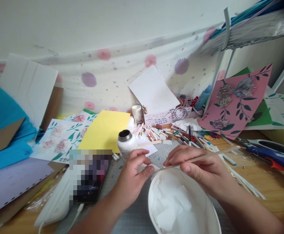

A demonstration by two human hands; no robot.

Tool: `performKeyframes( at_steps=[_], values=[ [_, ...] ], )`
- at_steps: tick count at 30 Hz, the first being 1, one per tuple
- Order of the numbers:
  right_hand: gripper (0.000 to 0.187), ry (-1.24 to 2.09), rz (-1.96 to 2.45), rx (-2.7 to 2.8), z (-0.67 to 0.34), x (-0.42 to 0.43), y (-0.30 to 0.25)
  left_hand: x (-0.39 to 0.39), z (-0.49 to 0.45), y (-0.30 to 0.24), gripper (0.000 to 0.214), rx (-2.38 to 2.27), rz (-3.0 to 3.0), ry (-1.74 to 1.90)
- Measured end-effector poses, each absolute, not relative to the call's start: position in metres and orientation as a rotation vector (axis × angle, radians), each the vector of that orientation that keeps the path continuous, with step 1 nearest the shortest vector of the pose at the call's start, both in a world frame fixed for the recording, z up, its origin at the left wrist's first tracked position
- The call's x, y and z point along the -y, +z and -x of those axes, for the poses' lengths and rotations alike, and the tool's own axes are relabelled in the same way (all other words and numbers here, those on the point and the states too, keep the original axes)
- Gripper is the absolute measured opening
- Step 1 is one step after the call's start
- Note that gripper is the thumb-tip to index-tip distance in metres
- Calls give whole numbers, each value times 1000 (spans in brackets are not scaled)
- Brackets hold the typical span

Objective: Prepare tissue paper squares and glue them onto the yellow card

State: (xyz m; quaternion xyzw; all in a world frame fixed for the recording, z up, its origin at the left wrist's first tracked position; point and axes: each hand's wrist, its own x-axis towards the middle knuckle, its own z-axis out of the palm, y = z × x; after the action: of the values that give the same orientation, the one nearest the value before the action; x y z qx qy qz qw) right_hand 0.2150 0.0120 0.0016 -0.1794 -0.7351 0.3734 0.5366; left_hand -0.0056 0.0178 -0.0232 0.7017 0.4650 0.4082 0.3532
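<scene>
Right hand (200, 169) pinches a thin wooden stick (205, 157) above the white bowl (154, 195). The stick's long axis runs left-low to right-high, far end toward the pens (161, 132). Left hand (132, 177) pinches a small white paper scrap (149, 167) at the stick's near tip.

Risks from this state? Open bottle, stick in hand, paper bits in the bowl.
1. The white bottle stands uncapped right behind the left hand; a nudge might tip it onto the yellow sheet.
2. The right hand pinches a thin wooden stick over the white bowl; it may catch the rim or flick out the paper pieces.
3. Markers and paper strips crowd the table and could be swept off.
</scene>
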Motion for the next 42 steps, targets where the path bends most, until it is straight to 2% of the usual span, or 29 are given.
performKeyframes(
  at_steps=[9, 22, 34, 42],
  values=[
    [17, 916, 428, 1749, -215, -12, 3, -14, 6, -18, 21, -1144, -1643, 1117],
    [18, 864, 373, 1689, -212, -9, 4, 1, 4, -18, 10, -843, -1303, 1212],
    [17, 900, 335, 1660, -211, -8, 3, 1, 2, -14, 2, -768, -1298, 1246],
    [17, 873, 356, 1705, -209, -5, 9, 3, 2, -10, 8, -768, -1316, 1247]
  ],
)
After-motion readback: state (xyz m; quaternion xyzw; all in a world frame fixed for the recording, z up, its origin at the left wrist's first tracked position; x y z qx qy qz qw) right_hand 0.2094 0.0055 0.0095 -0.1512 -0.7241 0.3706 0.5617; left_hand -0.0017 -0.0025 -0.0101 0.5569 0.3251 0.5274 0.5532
